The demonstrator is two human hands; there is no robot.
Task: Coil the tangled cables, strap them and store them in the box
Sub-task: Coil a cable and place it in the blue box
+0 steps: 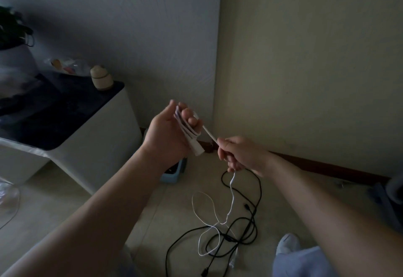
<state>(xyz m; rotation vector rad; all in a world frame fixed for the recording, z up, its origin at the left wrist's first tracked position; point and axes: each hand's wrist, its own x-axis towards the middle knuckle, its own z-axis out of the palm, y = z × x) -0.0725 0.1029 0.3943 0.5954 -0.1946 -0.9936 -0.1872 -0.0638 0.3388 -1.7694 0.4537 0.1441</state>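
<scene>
The left hand (170,133) is gripping a small coil (185,124) of the white cable (210,135), its fingers curled through the loops and a white plug (197,148) hanging at the heel of the palm. The right hand (239,152) is pinching the same cable just to the right of the coil and slightly below it. A short taut stretch is running between the two hands, slanting down from left to right. Below the right hand the slack is dropping to the floor and looping among the black cables (260,189). The next wrap likely turns on this: the free length is lying under the right hand, the nearer one, and must be fed up and leftward. The blue box (174,175) is sitting directly beneath the left hand.
</scene>
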